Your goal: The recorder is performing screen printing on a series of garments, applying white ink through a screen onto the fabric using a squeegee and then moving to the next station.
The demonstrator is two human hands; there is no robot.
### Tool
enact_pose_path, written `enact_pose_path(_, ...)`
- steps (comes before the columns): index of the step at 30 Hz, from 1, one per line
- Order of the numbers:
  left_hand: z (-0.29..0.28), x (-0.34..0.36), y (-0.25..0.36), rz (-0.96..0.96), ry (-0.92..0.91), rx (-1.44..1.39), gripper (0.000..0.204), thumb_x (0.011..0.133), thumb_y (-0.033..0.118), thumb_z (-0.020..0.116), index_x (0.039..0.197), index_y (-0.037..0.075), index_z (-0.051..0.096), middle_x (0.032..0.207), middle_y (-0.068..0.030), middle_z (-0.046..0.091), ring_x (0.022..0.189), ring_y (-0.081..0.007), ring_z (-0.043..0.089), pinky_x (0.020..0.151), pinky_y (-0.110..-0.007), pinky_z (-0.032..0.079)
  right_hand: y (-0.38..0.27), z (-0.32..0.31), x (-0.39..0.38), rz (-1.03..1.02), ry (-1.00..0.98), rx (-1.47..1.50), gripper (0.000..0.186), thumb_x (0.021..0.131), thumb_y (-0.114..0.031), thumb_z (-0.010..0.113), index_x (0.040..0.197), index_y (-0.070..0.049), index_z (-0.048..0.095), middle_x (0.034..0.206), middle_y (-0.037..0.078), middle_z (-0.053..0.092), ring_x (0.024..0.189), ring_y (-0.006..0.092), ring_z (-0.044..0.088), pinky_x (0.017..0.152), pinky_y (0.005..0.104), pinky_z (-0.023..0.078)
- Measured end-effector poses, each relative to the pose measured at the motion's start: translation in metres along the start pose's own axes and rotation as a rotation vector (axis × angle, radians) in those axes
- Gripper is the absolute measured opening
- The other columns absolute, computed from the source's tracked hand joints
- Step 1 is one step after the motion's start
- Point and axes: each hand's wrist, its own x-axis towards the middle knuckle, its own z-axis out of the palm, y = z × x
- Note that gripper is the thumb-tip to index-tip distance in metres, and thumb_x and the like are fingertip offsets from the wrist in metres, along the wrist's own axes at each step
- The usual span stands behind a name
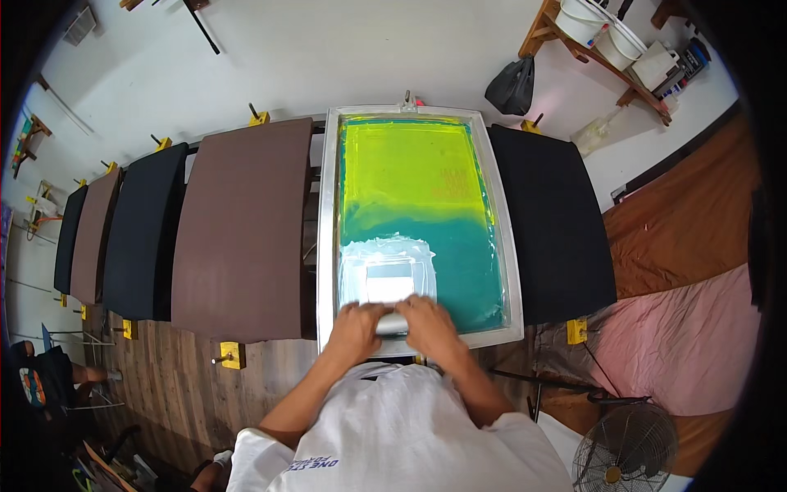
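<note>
A silver-framed printing screen (513, 271) lies in front of me, lime yellow ink (406, 160) on its far part and teal mesh (463, 271) nearer. A pale patch of ink with a white rectangle (390, 279) sits at the near left. Both my left hand (357, 328) and my right hand (426, 324) grip a silver bar, seemingly a squeegee (393, 324), at the screen's near end, just below the white patch. Their fingers are bent over it, close together.
Boards covered in brown (238, 230) and black (553, 225) fabric flank the screen in a row. A wooden shelf (566, 57) with buckets is on the back wall. A fan (625, 443) and hanging cloths (664, 336) are at right. Another person's leg (90, 373) shows at left.
</note>
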Motion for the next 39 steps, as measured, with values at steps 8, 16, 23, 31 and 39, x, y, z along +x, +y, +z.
enact_pose_path(8, 0.006, 0.026, -0.033, 0.070, 0.146, 0.010, 0.048, 0.064, -0.005, 0.065, 0.111, 0.006, 0.064, 0.104, -0.0157, 0.066, 0.092, -0.0365, 0.064, 0.083, -0.045, 0.050, 0.014, 0.019, 0.041, -0.083, 0.177, -0.006, 0.041, 0.070, 0.008, 0.060, 0.110, -0.003, 0.056, 0.109, 0.019, 0.054, 0.100, 0.0405, 0.054, 0.082, 0.0484, 0.050)
enact_pose_path(16, -0.001, -0.021, 0.008, -0.010, -0.167, 0.097, 0.056, 0.064, 0.004, 0.068, 0.120, 0.012, 0.066, 0.103, -0.0122, 0.072, 0.097, -0.0291, 0.068, 0.095, -0.045, 0.048, -0.008, 0.014, -0.022, -0.030, 0.017, 0.110, 0.044, 0.065, 0.006, 0.062, 0.108, -0.001, 0.062, 0.105, 0.020, 0.060, 0.103, 0.0401, 0.057, 0.091, 0.0451, 0.048)
enact_pose_path(23, -0.007, 0.043, -0.022, -0.043, 0.166, 0.010, 0.040, 0.072, -0.004, 0.062, 0.109, 0.008, 0.070, 0.100, -0.0141, 0.071, 0.101, -0.0305, 0.065, 0.099, -0.051, 0.042, 0.017, -0.003, 0.053, -0.063, 0.130, 0.006, 0.039, 0.070, 0.005, 0.062, 0.108, -0.001, 0.059, 0.108, 0.019, 0.058, 0.104, 0.0401, 0.056, 0.087, 0.0472, 0.049)
enact_pose_path(31, 0.007, -0.024, -0.001, 0.037, 0.005, 0.104, 0.063, 0.067, -0.001, 0.067, 0.128, 0.010, 0.062, 0.122, -0.0158, 0.065, 0.112, -0.0287, 0.062, 0.097, -0.045, 0.046, -0.010, 0.017, -0.019, -0.091, 0.049, 0.046, 0.038, 0.070, 0.006, 0.060, 0.108, 0.001, 0.056, 0.108, 0.018, 0.055, 0.104, 0.0368, 0.054, 0.088, 0.0458, 0.049)
enact_pose_path(39, -0.011, 0.038, -0.030, 0.023, 0.143, 0.111, 0.030, 0.066, 0.006, 0.068, 0.096, 0.010, 0.074, 0.083, -0.0132, 0.072, 0.076, -0.0303, 0.070, 0.071, -0.043, 0.055, 0.010, -0.009, 0.057, -0.015, 0.022, -0.026, 0.040, 0.069, 0.003, 0.062, 0.107, -0.006, 0.066, 0.104, 0.018, 0.063, 0.101, 0.0396, 0.060, 0.087, 0.0467, 0.050)
